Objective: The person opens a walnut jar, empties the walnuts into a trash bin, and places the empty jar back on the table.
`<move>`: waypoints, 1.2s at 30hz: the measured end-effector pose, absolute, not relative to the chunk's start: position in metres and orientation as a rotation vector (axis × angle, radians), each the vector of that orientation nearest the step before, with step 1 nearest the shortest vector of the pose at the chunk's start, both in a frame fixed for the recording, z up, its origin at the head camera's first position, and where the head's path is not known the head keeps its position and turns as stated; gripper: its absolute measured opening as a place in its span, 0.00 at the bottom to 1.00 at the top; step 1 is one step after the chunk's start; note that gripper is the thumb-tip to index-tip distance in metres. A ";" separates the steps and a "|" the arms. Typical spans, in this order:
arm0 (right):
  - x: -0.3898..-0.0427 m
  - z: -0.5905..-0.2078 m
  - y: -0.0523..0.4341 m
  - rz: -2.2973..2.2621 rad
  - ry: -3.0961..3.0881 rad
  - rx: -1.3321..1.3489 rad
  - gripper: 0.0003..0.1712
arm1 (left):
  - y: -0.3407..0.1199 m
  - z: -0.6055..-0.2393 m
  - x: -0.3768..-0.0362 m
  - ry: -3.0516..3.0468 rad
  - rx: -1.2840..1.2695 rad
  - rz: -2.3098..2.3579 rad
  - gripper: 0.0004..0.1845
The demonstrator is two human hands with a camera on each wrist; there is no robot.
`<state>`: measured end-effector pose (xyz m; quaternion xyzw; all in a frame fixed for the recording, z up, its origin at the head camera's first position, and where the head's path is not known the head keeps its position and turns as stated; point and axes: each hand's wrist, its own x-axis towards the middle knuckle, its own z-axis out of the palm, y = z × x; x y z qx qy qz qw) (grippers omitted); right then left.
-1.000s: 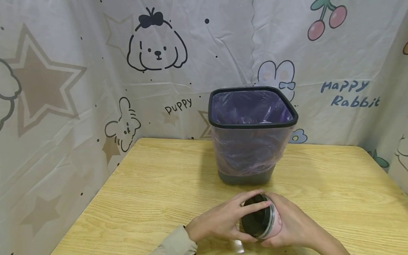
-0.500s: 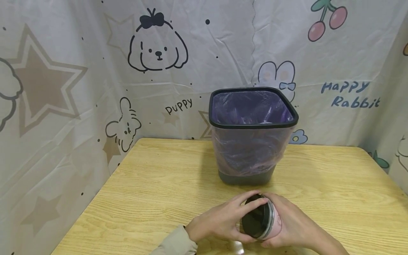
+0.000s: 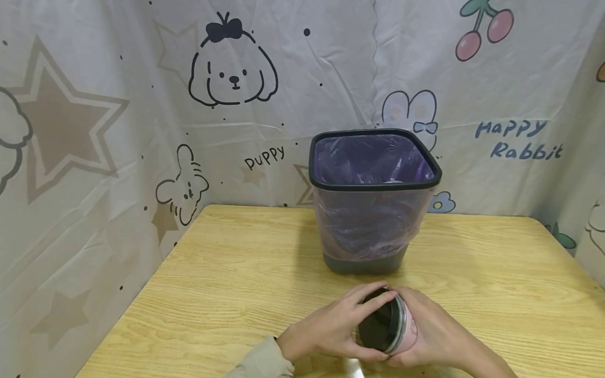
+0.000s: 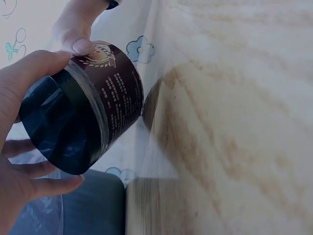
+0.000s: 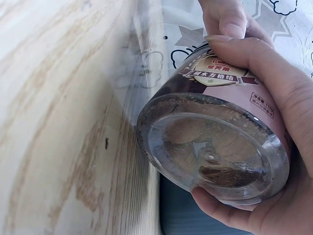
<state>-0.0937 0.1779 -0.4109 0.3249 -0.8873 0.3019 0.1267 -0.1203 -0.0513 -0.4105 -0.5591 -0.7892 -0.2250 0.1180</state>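
Note:
A plastic jar (image 3: 410, 333) with a pink and dark brown label is held tilted low over the near part of the table, its black lid (image 3: 379, 326) toward the left. My left hand (image 3: 333, 328) grips this lid, fingers spread over its far side and thumb at the near edge. Around the jar's body curls my right hand (image 3: 441, 331). In the right wrist view, the clear jar bottom (image 5: 210, 147) shows a few brown bits inside. The printed label (image 4: 120, 93) also faces the left wrist view, where the lid looks seated on the jar.
Behind the hands stands a trash bin (image 3: 366, 265) with a dark rim and a purple liner bag (image 3: 373, 220). The wood-grain table (image 3: 227, 273) ends at a patterned curtain (image 3: 331, 63). A shiny patch (image 3: 354, 368) below the left hand is too unclear to identify.
My left fingers have shifted slightly on the lid, the thumb sliding a little to the right. The jar and my right hand stay nearly in place.

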 end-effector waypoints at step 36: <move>-0.094 -0.412 0.177 0.931 -2.624 0.982 0.61 | -0.054 -0.408 -0.122 -2.311 -1.715 -0.727 0.51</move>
